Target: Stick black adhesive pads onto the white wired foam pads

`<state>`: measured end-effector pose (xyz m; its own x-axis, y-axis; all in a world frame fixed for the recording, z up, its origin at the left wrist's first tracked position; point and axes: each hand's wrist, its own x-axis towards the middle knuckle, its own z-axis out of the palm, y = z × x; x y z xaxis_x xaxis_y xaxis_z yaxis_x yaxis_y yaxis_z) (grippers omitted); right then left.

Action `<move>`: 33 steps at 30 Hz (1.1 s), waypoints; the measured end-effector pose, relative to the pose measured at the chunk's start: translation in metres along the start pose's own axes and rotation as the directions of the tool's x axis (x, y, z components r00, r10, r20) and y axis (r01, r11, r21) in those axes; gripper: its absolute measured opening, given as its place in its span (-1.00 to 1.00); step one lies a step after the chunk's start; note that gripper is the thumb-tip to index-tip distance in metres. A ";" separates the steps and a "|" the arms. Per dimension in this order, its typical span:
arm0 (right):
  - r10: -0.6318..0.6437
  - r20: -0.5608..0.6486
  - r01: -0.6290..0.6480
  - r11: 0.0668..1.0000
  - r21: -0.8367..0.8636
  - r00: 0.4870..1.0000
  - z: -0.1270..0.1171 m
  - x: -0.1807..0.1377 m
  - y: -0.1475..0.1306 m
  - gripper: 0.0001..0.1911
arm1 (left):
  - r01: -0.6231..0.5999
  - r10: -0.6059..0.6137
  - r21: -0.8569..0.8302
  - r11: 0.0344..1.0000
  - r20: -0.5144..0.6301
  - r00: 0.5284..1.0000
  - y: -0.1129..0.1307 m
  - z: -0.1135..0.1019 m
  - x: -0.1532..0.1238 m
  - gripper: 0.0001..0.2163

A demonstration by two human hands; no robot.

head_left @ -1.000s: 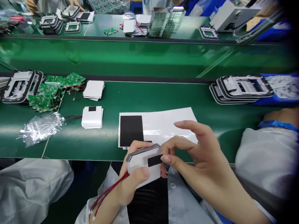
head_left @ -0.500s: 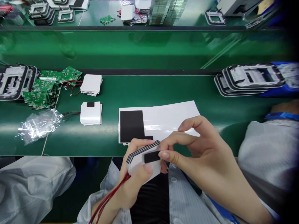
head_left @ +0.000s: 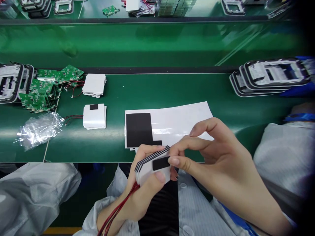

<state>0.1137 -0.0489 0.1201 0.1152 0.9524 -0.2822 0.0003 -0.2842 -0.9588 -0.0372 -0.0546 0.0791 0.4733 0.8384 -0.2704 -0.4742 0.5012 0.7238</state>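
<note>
a big sheet (head_left: 182,119) lies on the tabletop (head_left: 172,88) at the middle of the near edge. left of it sits a small pile (head_left: 94,117), with a far pile (head_left: 94,85) behind it. boards (head_left: 44,88) lie by the left edge, and a bag (head_left: 36,129) lies in front of them. trays (head_left: 268,77) are stacked at the right edge. the left hand (head_left: 145,190) and right hand (head_left: 216,157) hold the held cards (head_left: 147,168) just in front of the near edge.

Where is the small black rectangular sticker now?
Head view, bottom centre: the black sticker lies on the white stack of thin pads in the left hand, the right hand pinching its right end.
</note>
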 end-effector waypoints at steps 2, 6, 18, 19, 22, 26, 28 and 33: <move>-0.007 -0.001 0.007 1.000 0.003 1.000 0.000 0.000 0.001 -0.63 | 0.002 -0.002 0.010 1.000 -0.001 1.000 0.000 -0.001 -0.001 -0.76; -0.036 0.000 0.036 0.999 -0.007 0.999 0.001 -0.002 0.001 -0.65 | 0.018 -0.019 0.029 0.999 0.041 0.999 0.000 -0.006 -0.001 -0.75; -0.129 -0.026 0.126 0.988 -0.085 0.991 0.002 -0.001 0.006 -0.66 | -0.018 0.018 0.004 1.000 0.045 0.999 -0.002 -0.001 0.000 -0.79; -0.136 -0.028 0.133 0.987 -0.088 0.990 0.003 -0.001 0.006 -0.66 | -0.022 0.022 0.003 1.000 0.034 0.999 -0.002 -0.001 0.000 -0.80; -0.147 -0.040 0.143 0.985 -0.092 0.988 0.003 0.000 0.007 -0.66 | -0.017 0.016 0.047 0.999 0.042 0.999 -0.001 -0.003 0.001 -0.80; -0.158 -0.054 0.150 0.980 -0.130 0.986 0.003 0.001 0.010 -0.66 | -0.006 -0.003 0.138 0.990 0.066 0.998 -0.002 -0.009 0.001 -0.78; -0.173 -0.064 0.161 0.973 -0.165 0.983 0.004 0.000 0.011 -0.66 | -0.008 0.001 0.154 0.988 0.045 0.999 -0.004 -0.010 0.001 -0.79; -0.273 -0.058 0.245 0.924 -0.293 0.960 0.008 0.002 0.020 -0.69 | -0.012 0.013 0.187 0.982 -0.001 1.000 -0.008 -0.011 0.003 -0.79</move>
<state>0.1059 -0.0519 0.1003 0.1679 0.9858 -0.0074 0.3193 -0.0615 -0.9457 -0.0397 -0.0539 0.0656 0.4661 0.8451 -0.2619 -0.3332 0.4419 0.8329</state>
